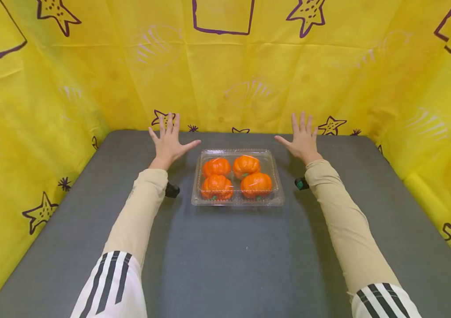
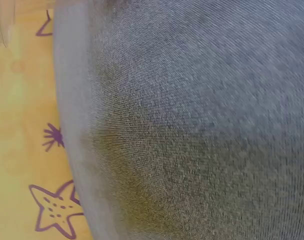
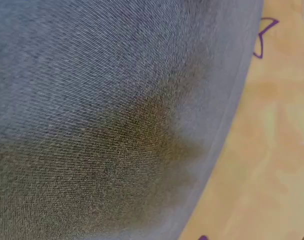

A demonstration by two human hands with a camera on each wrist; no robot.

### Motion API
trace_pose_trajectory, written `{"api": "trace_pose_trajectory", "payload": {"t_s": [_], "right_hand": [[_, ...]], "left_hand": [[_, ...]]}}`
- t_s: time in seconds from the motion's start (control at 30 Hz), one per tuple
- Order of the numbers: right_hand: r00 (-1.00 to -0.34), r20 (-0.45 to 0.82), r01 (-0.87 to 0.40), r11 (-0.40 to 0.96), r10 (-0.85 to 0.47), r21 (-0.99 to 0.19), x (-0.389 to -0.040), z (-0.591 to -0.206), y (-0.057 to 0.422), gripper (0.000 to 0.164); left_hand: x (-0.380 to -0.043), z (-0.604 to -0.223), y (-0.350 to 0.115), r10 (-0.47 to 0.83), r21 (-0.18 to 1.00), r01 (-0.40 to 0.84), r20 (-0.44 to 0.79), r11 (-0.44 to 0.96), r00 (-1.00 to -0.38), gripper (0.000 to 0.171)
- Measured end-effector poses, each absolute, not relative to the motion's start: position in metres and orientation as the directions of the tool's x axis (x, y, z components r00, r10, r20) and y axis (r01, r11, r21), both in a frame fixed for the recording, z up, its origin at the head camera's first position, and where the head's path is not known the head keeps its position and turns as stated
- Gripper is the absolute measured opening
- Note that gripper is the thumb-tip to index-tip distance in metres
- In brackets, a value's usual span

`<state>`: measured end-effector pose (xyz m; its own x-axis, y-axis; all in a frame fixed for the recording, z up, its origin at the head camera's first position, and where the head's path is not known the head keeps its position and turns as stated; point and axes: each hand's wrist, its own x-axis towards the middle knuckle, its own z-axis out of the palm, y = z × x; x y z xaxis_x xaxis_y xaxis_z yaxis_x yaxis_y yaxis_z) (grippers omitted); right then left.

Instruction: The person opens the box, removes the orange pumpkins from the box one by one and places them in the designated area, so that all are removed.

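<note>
A clear plastic clamshell box (image 1: 238, 202) sits toward the back of the grey table, its lid down. Inside it are several small orange pumpkins (image 1: 246, 166), arranged in two rows. To the left of the box, my left hand (image 1: 168, 143) is spread wide, palm down, fingers pointing at the back curtain. My right hand (image 1: 302, 140) mirrors it on the other side, fingers splayed and thumb toward the box. Neither hand holds anything, and both are apart from the box. The wrist views show mostly table cloth with hand shadows on it.
The grey table (image 1: 225, 256) ends at a yellow curtain (image 1: 225, 88) with purple starfish drawings, which also runs along both sides. A small black wrist device (image 1: 172, 191) juts out beneath the left sleeve, and another (image 1: 301, 183) beneath the right.
</note>
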<state>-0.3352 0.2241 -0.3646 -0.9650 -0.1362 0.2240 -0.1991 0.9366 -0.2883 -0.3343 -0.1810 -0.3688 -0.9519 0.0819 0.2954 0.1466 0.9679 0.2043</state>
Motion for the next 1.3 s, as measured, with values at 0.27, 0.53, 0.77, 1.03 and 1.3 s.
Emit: {"api": "trace_pose_trajectory", "payload": {"t_s": [0.27, 0.53, 0.77, 1.03, 1.3], "right_hand": [[-0.932, 0.271, -0.328, 0.88, -0.242, -0.344, -0.321, -0.363, 0.221, 0.097], [-0.905, 0.302, -0.416, 0.781, -0.301, -0.466, -0.294, -0.36, 0.216, 0.091], [-0.871, 0.37, -0.485, 0.679, -0.322, -0.551, -0.272, -0.359, 0.212, 0.088], [-0.751, 0.49, -0.659, 0.547, -0.443, -0.517, -0.248, -0.371, 0.211, 0.088], [-0.77, 0.511, -0.638, 0.455, -0.382, -0.621, -0.221, -0.375, 0.206, 0.091]], "left_hand": [[-0.319, -0.364, -0.18, 0.084, 0.452, 0.269, 0.387, 0.85, -0.918, 0.105], [-0.287, -0.362, -0.178, 0.105, 0.655, 0.422, 0.466, 0.627, -0.878, 0.098], [-0.263, -0.365, -0.174, 0.125, 0.647, 0.606, 0.63, 0.463, -0.767, 0.099], [-0.214, -0.359, -0.164, 0.21, 0.652, 0.704, 0.673, 0.282, -0.709, 0.094], [-0.189, -0.363, -0.158, 0.289, 0.69, 0.709, 0.656, 0.143, -0.697, 0.088]]}}
